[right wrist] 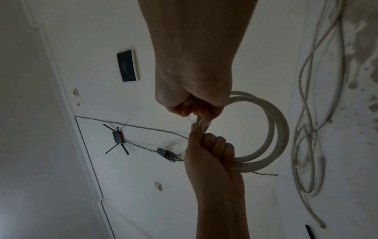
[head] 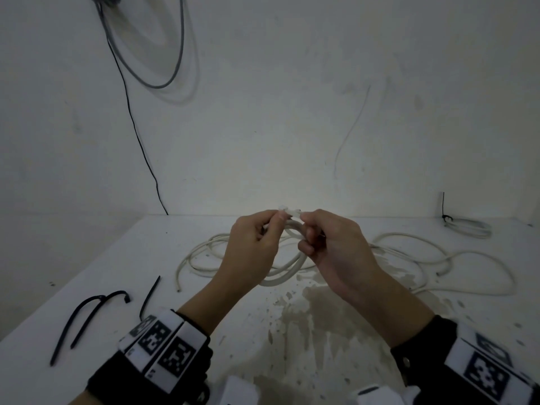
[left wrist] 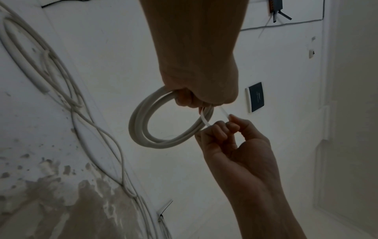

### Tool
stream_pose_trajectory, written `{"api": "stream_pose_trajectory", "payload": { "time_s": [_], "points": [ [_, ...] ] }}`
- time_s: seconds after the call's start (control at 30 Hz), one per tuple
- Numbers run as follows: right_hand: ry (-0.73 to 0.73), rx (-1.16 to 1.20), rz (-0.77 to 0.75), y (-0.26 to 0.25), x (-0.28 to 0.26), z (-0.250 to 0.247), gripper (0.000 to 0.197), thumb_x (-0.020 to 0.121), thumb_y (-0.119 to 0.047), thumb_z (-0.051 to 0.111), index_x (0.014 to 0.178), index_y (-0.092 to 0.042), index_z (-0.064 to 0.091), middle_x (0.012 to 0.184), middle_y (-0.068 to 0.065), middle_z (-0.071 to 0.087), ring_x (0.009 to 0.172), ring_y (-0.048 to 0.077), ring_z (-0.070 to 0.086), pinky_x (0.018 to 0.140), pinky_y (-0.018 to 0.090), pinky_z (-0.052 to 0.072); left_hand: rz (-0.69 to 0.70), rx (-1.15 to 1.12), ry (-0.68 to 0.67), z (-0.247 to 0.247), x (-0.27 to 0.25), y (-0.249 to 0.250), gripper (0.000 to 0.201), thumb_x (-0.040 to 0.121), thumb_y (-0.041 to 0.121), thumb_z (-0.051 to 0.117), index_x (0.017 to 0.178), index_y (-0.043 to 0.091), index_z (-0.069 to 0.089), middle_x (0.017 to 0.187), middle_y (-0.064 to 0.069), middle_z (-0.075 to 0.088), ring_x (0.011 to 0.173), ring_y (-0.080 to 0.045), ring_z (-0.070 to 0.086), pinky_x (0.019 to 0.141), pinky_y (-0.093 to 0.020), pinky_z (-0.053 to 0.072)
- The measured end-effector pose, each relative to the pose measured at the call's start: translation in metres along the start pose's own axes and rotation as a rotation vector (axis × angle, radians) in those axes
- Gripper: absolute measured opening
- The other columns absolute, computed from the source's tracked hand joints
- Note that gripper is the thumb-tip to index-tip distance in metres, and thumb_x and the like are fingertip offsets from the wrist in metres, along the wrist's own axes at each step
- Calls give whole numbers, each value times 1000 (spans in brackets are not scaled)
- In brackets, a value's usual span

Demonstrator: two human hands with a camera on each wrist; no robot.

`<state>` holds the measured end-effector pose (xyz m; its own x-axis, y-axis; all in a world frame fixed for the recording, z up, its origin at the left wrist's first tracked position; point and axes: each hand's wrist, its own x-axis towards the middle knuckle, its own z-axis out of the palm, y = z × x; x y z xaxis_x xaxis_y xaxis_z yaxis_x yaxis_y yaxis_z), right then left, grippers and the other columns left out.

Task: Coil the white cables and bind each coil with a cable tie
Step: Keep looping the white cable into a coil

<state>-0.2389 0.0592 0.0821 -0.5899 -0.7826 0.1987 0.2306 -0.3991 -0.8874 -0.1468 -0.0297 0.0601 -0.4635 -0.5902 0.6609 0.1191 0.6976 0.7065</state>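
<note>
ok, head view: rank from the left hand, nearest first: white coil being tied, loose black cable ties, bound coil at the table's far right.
1. white coil: gripped by the left hand, at centre.
2. loose black cable ties: lying on the table's near left.
3. bound coil: far right, by the wall, beyond the right hand.

A dim room with plain white walls (head: 292,112). Beyond the hands, the white counter (head: 204,331) meets the wall; brownish stains (head: 321,311) blotch its near surface. A thin black wire (head: 131,121) runs down the wall, beside a hanging grey cable loop (head: 163,80).
</note>
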Motion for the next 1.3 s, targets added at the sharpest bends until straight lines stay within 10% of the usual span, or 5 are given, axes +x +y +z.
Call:
{"api": "stream_pose_trajectory", "payload": {
  "time_s": [0.4, 0.67, 0.87, 1.3],
  "points": [
    [25, 10, 44, -1, 1, 1, 33, 84, 2, 53, 52, -7, 45, 45, -1, 32, 43, 8, 32, 43, 20, 32, 200, 124, -45, -2, -2, -4, 29, 94, 16, 49, 79, -1, 66, 49, -9, 46, 45, -11, 37, 44, -13, 27],
    [-8, -19, 77, 1, 0, 1, 33, 88, -4, 54, 56, -9, 50, 49, 0, 38, 43, 6, 37, 46, 20, 33, 310, 226, -41, -4, -6, -10, 22, 90, 15, 51, 77, 5, 66, 48, 22, 39, 43, -2, 43, 45, -4, 28],
    [-18, -75, 145, -2, 3, 0, 37, 87, -1, 53, 52, -11, 44, 46, -1, 32, 40, 8, 33, 41, 20, 30, 382, 266, -104, -6, -10, -11, 31, 91, 24, 45, 72, 3, 59, 50, 14, 39, 46, -15, 43, 41, -10, 27],
    [-190, -610, 196, -27, 15, -16, 17, 77, -14, 74, 90, -2, 71, 76, 9, 64, 52, 12, 48, 50, 20, 46, 418, 309, -204, -13, -8, -17, 27, 91, 21, 47, 74, 6, 61, 50, 5, 48, 43, -16, 43, 40, -13, 32]
  ]
}}
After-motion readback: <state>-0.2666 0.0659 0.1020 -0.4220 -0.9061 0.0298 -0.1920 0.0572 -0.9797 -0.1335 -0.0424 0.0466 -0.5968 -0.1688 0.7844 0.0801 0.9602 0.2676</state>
